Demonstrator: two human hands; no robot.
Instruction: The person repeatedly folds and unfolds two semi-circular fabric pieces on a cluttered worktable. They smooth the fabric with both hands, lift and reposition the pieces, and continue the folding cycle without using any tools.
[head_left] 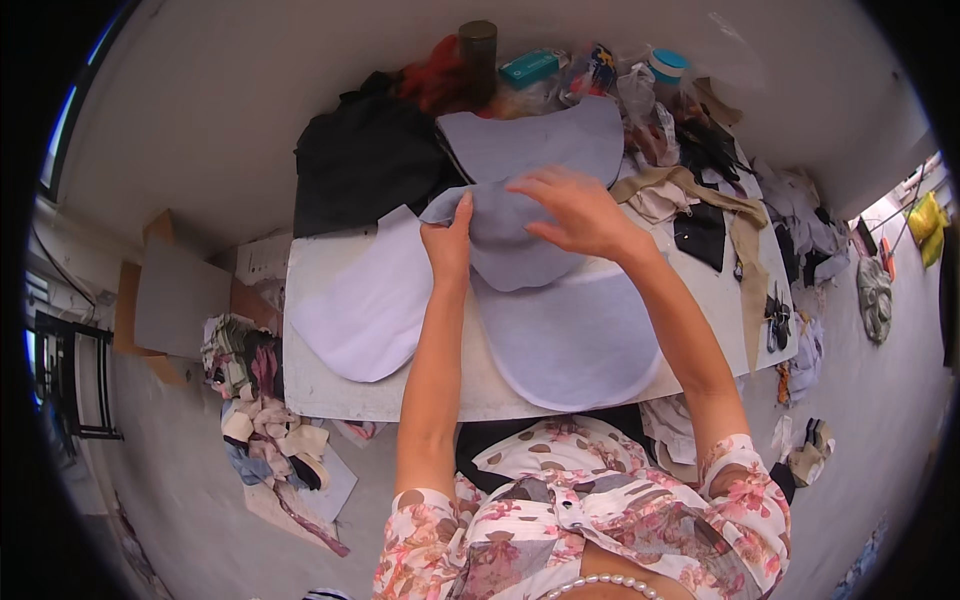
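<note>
My left hand (pixel 450 240) pinches the left edge of a grey fabric piece (pixel 505 245) with a rounded lower end, held a little above the table. Over the right side of that piece is my right hand (pixel 580 215), slightly blurred, its fingers spread and apart; I cannot tell whether they touch the cloth. Under and below it lies a pale grey rounded piece with a white border (pixel 575 340). A white rounded piece (pixel 365 310) rests to the left. Beyond my hands is a stack of grey cut pieces (pixel 540 140).
Black fabric (pixel 370 160) is piled at the table's far left. A teal box (pixel 530 68), a dark canister (pixel 478 50) and a blue-lidded tub (pixel 667 66) stand along the wall. Scissors (pixel 777 320) lie near the white table's (pixel 440 390) right edge. Scraps (pixel 270 430) heap on the floor.
</note>
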